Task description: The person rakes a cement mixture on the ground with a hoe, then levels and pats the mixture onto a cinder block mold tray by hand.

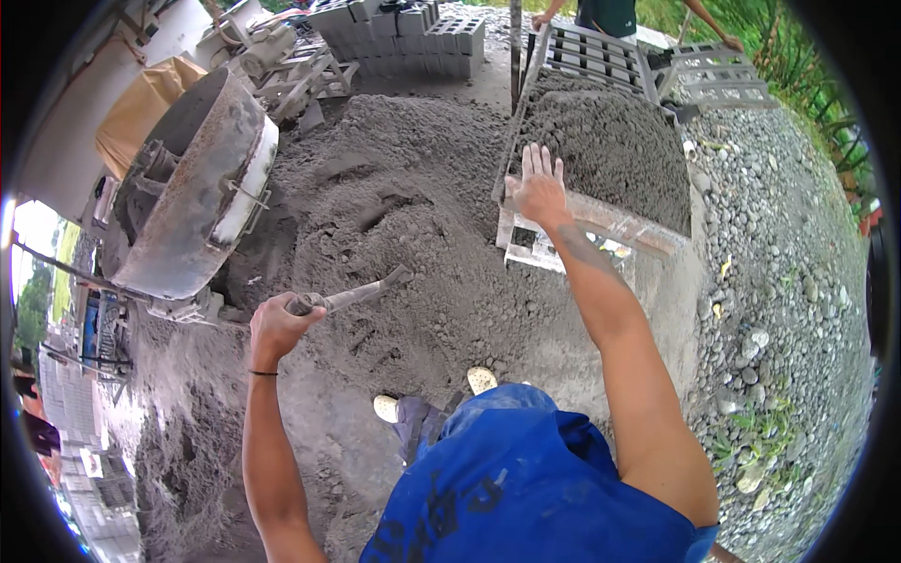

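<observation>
My left hand [279,327] is closed around the grip of a shovel [352,296], seen foreshortened. Its far end points right, over a broad heap of damp grey mix [375,169], and I cannot tell how deep it sits. My right hand [540,190] is stretched forward with its fingers extended and nothing held. It lies at the near left corner of a raised metal-framed bin [615,218] heaped with grey mix [610,141]. Whether the palm touches the frame or the mix is hidden.
A tilted round mixer drum [202,206] stands left of the heap. Stacked concrete blocks [404,42] are at the back. Beyond the bin's slatted far end [601,56] stands another person [605,17]. Gravel [788,272] covers the right side.
</observation>
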Available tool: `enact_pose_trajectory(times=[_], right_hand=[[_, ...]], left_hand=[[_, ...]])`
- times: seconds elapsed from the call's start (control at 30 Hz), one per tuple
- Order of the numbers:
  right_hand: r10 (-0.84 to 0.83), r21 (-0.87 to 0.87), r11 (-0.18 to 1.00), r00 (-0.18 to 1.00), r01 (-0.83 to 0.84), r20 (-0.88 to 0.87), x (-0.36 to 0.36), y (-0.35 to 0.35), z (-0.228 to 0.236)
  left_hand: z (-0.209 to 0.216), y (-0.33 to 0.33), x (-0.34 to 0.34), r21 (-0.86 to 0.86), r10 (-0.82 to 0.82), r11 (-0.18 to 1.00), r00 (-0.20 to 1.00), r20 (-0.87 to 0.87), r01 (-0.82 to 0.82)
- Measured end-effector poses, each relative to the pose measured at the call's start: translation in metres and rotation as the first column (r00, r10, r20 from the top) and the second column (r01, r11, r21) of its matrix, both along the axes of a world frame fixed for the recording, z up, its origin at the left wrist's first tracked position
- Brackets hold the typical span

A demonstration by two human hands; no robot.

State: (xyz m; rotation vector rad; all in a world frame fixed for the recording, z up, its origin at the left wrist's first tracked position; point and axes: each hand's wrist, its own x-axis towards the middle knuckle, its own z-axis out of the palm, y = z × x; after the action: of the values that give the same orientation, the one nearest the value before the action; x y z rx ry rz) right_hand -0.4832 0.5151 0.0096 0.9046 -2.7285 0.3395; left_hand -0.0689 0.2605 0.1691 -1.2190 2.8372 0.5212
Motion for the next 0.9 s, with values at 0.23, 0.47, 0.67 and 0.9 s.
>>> enact_pose_trajectory(times=[0.23, 0.47, 0.67, 0.9], right_hand=[[0.022, 0.119, 0.992, 0.993, -0.036, 0.118, -0.006, -0.015, 0.012], [0.052, 0.267, 0.952, 0.937, -0.151, 0.345, -0.006, -0.003, 0.018], [0.053, 0.213, 0.968, 0.933, -0.137, 0.357, -0.007, 0.007, 0.017], [0.086, 0.014, 0.996, 0.982, -0.09, 0.169, 0.02, 0.079, 0.01]], left_hand=[[0.009, -0.008, -0.003, -0.015, -0.006, 1.0, 1.0, 0.002, 0.006], [0.014, -0.019, 0.002, 0.072, -0.004, 0.997, 1.0, 0.011, 0.003], [0.015, -0.009, 0.005, 0.088, 0.008, 0.996, 1.0, 0.017, -0.009], [-0.003, 0.005, 0.013, 0.102, -0.012, 0.995, 1.0, -0.016, 0.014]])
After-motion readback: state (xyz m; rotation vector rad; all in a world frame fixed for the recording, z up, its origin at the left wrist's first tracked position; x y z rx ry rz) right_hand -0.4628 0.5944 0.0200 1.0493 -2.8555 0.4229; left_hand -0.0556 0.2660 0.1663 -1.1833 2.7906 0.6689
